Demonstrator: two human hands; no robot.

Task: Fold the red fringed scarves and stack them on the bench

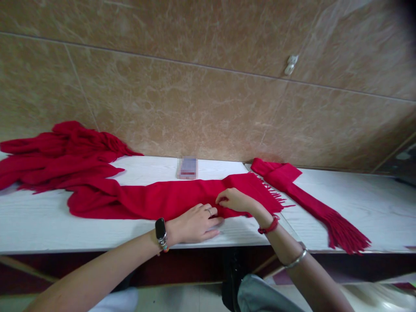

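Observation:
A long red scarf (182, 195) with a fringed right end lies spread along the white tabletop in front of me. My left hand (196, 222) rests flat, fingers extended, over the scarf's near edge and the table. Just to its right, my right hand (236, 200) is bent down onto the scarf, thumb and fingers pinched together at the cloth. A second red scarf (299, 190), narrow and folded over at its top, lies farther right with its fringe toward the front edge. At the left, a loose heap of red scarves (65, 156) meets the spread scarf's left end.
Behind the scarf a small rectangular packet (187, 168), blurred out, lies on the white table (130, 236). A brown tiled wall (182, 104) rises along the table's back edge, with a small white fitting (291, 64) on it. A seam in the tabletop runs between the two scarves.

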